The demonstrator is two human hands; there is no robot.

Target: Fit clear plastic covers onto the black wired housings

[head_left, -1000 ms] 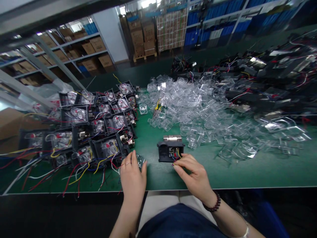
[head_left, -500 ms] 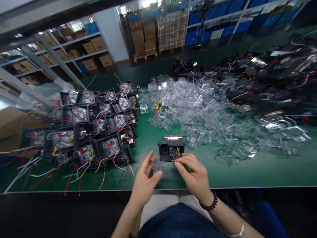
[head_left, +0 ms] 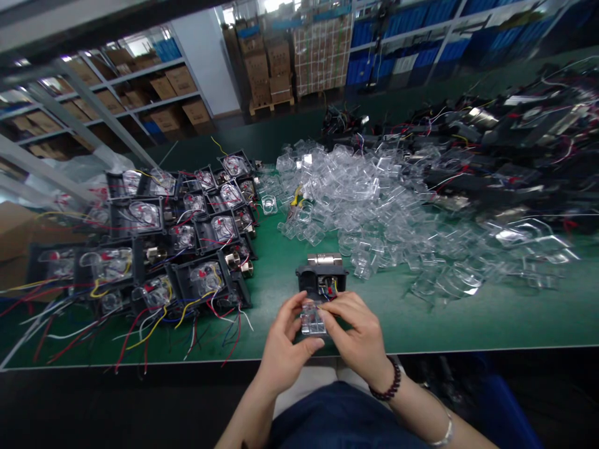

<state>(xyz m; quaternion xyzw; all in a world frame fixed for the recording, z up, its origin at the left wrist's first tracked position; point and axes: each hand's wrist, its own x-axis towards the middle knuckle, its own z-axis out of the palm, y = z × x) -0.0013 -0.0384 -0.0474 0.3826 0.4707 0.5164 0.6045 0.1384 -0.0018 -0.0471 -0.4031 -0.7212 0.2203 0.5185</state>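
A clear plastic cover [head_left: 312, 319] is held in my left hand [head_left: 286, 346], its thumb below and fingers along the left side. My right hand [head_left: 356, 324] is closed in a pinch at the cover's upper right, on thin wires [head_left: 326, 298] that come out of a black housing [head_left: 306, 280]. Just beyond both hands, this housing lies on the green table, its compartment showing red and yellow wires. Behind it sits a silver metal valve body [head_left: 324, 259]. The fingertips partly hide the wire ends.
A large heap of clear plastic covers [head_left: 360, 187] spreads beyond the housing and to the right. Rows of black housings fitted with clear covers [head_left: 206, 277] stand at left, wires hanging over the table edge [head_left: 140, 366]. Dark wired units [head_left: 505, 162] pile up at far right.
My left hand has moved right and brought the clear cover up against the housing's front. My right hand, still pinched, has shifted slightly left to the cover's edge.
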